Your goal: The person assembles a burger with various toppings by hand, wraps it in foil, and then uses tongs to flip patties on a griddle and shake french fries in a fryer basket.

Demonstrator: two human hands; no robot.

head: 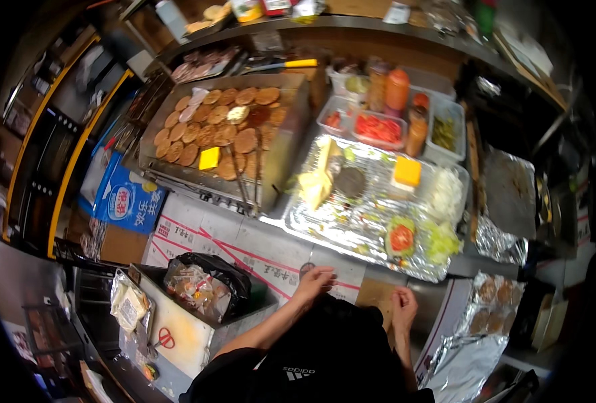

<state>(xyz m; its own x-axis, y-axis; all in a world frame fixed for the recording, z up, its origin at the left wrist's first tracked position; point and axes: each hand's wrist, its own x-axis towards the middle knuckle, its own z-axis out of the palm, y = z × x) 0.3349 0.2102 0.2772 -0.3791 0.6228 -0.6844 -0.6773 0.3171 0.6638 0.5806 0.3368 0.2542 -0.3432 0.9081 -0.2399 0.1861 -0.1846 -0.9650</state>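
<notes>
My left hand (320,281) hangs over the floor in front of my body, fingers apart, with nothing in it. My right hand (403,304) is below the near edge of the foil-lined tray (348,234), fingers curled; whether it holds something small does not show. On the tray lie a dark round patty (350,182), a stack of orange cheese slices (407,171), lettuce with a tomato slice (401,238), loose lettuce (440,243) and a pale yellow mass (315,189). Left of it, the griddle (149,146) carries many round patties, a yellow cheese slice (209,158) and tongs (241,176).
Sauce bottles (397,88) and tubs of chopped tomato (378,130) and pickles (444,132) stand behind the tray. A black-lined bin (237,279) and a white board with red-handled scissors (166,338) are at the lower left. Foil-wrapped buns (494,302) lie at the right.
</notes>
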